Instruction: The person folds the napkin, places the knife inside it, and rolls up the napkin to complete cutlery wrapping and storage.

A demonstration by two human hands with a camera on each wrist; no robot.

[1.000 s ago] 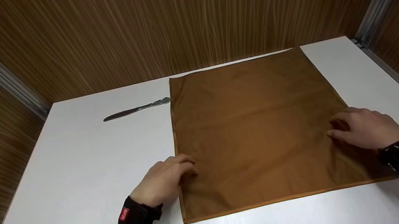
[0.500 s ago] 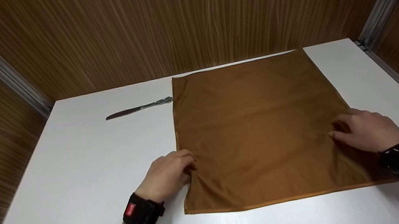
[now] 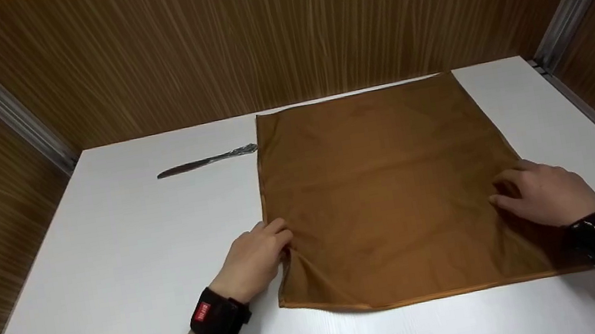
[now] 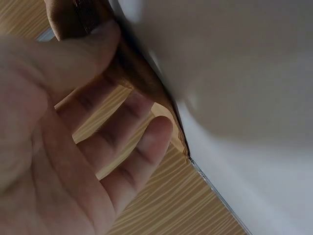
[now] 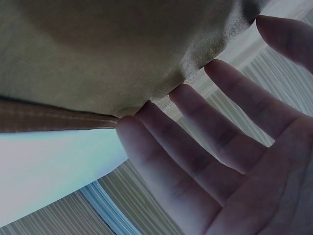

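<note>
A square brown cloth [image 3: 390, 188] lies spread on the white table [image 3: 108, 251]. My left hand [image 3: 279, 238] is at the cloth's left edge near the front. In the left wrist view its thumb [image 4: 93, 46] and fingers pinch that edge of the cloth [image 4: 80, 17]. The edge is puckered and raised a little there. My right hand [image 3: 501, 191] rests over the cloth's right edge. In the right wrist view its fingertips [image 5: 146, 117] touch the cloth [image 5: 122, 49] and the thumb stands apart.
A silver table knife [image 3: 207, 160] lies on the table left of the cloth's far corner. Wood-grain walls enclose the table at the back and on both sides. Bare white tabletop lies to the left and along the front.
My left hand has shifted slightly right, drawing the cloth's left edge inward; the near-left corner moved right and the edge puckered. The right hand has hardly moved.
</note>
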